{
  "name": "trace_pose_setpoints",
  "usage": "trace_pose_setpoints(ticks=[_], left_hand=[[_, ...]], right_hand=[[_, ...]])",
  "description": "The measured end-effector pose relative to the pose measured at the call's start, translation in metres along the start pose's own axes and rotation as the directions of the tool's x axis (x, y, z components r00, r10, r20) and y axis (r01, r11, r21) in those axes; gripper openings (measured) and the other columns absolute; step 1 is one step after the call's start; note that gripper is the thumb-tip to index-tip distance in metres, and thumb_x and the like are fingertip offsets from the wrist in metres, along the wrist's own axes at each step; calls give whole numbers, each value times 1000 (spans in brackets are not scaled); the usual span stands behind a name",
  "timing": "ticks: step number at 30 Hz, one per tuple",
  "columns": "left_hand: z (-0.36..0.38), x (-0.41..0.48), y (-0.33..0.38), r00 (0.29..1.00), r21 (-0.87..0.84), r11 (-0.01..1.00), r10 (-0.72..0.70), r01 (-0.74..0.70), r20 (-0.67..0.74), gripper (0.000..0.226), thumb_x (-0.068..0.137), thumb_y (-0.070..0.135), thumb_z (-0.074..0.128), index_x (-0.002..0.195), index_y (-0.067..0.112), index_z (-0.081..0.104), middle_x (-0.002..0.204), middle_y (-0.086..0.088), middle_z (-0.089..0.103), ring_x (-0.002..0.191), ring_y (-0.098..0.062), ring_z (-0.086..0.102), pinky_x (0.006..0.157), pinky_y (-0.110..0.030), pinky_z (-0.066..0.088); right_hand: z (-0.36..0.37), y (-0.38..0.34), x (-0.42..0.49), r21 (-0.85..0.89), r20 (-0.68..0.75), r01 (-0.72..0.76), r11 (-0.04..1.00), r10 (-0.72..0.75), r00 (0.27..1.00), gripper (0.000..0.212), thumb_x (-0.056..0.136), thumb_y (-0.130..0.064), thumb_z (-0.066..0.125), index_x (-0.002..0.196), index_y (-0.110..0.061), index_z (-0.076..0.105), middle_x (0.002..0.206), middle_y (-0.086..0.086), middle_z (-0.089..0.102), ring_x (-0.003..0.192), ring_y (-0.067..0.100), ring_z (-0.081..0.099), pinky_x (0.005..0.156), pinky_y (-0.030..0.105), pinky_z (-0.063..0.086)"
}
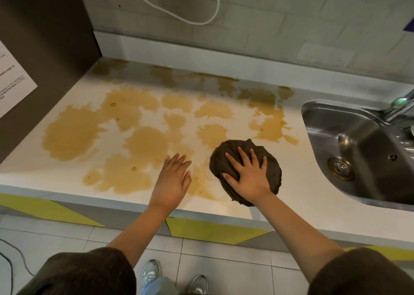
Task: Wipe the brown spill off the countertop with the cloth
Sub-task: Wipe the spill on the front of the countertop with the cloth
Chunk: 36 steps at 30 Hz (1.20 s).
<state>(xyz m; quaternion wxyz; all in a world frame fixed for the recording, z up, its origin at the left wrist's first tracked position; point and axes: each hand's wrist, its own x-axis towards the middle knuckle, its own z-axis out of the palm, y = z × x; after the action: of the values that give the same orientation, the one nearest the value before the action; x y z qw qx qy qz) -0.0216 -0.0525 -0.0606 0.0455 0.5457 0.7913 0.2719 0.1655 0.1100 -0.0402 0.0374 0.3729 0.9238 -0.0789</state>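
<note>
— Where was the cloth when you looked through the head camera?

— I saw the dark brown cloth [236,147] bunched into a rounded heap on the pale countertop [33,171], near the front edge and at the right end of the brown spill [69,135]. The steel sink [358,146] lay further right, apart from it.

— And the hands?

— The right hand [248,178] lay palm down on top of the cloth with its fingers spread wide and straight, not curled round it. The left hand [173,180] was just beside the cloth, flat, with its fingers straight and close together over a near patch of the spill. I could not tell whether it touched the surface.

— How far did the spill reach?

— It lay in blotchy tan puddles from the left part of the countertop to the back wall and across to near the sink's rim. The cloth covered only a small part at the right.

— Anything else?

— A tap [401,104] stood at the sink's far side, a white cable [179,14] looped on the wall, and a printed sheet [13,77] hung on the dark panel at left.
</note>
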Motion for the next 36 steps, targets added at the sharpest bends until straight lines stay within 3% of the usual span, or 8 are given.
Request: trace_pose_setpoints(ticks=[5, 10, 14, 19, 23, 29, 36], left_hand=[[-3, -4, 0, 999, -5, 1000, -9, 9, -33, 50, 95, 35, 25, 124, 9, 57, 137, -10, 50, 135, -23, 33, 116, -31, 6], [-4, -5, -2, 998, -27, 999, -42, 41, -55, 50, 94, 35, 24, 124, 10, 57, 137, -10, 50, 135, -23, 33, 116, -30, 5], [-2, -4, -1, 998, -17, 999, -30, 29, -61, 48, 95, 34, 25, 123, 10, 57, 136, -10, 51, 135, -24, 34, 116, -35, 10], [0, -2, -1, 997, 2, 999, -36, 36, -66, 46, 96, 32, 27, 122, 10, 57, 135, -10, 51, 134, -25, 35, 116, -37, 10], [-2, -1, 1, 998, -13, 999, -30, 29, -48, 49, 96, 34, 25, 124, 10, 56, 137, -10, 50, 135, -24, 33, 117, -34, 8], [-7, -3, 3, 994, -32, 996, -80, 77, -76, 49, 96, 35, 24, 126, 10, 54, 138, -8, 49, 135, -23, 32, 117, -35, 9], [-4, -4, -3, 994, -20, 996, -93, 92, -60, 50, 95, 35, 23, 125, 11, 54, 137, -10, 50, 135, -24, 33, 117, -36, 8]], right_hand=[[8, -37, -7, -6, -11, 133, 991, -133, 991, 69, 84, -75, 15, 148, -49, 15, 162, -2, 7, 147, 33, -3, 112, 63, -9], [13, -1, -41, -52, -25, 294, 955, -295, 955, 63, 87, -75, 18, 146, -54, 13, 161, -6, 12, 148, 30, 3, 113, 61, -3], [17, 23, -56, -75, -18, 335, 939, -337, 941, 61, 88, -76, 23, 145, -57, 7, 160, -6, 12, 147, 32, 5, 113, 60, -4], [16, -5, -41, -77, 4, 402, 912, -403, 915, 65, 87, -75, 26, 146, -53, 13, 161, -4, 9, 147, 32, -1, 111, 61, -9], [13, -37, -10, -57, 7, 397, 916, -397, 918, 66, 85, -75, 28, 146, -52, 18, 161, -4, 9, 148, 33, -1, 112, 63, -7], [7, -65, 27, -34, -10, 222, 974, -223, 975, 68, 84, -76, 21, 147, -51, 14, 162, -2, 7, 147, 34, -4, 111, 65, -10], [14, -36, -19, -55, -9, 317, 947, -318, 948, 68, 82, -78, 12, 146, -53, 14, 161, -4, 9, 148, 33, -1, 111, 63, -8]])
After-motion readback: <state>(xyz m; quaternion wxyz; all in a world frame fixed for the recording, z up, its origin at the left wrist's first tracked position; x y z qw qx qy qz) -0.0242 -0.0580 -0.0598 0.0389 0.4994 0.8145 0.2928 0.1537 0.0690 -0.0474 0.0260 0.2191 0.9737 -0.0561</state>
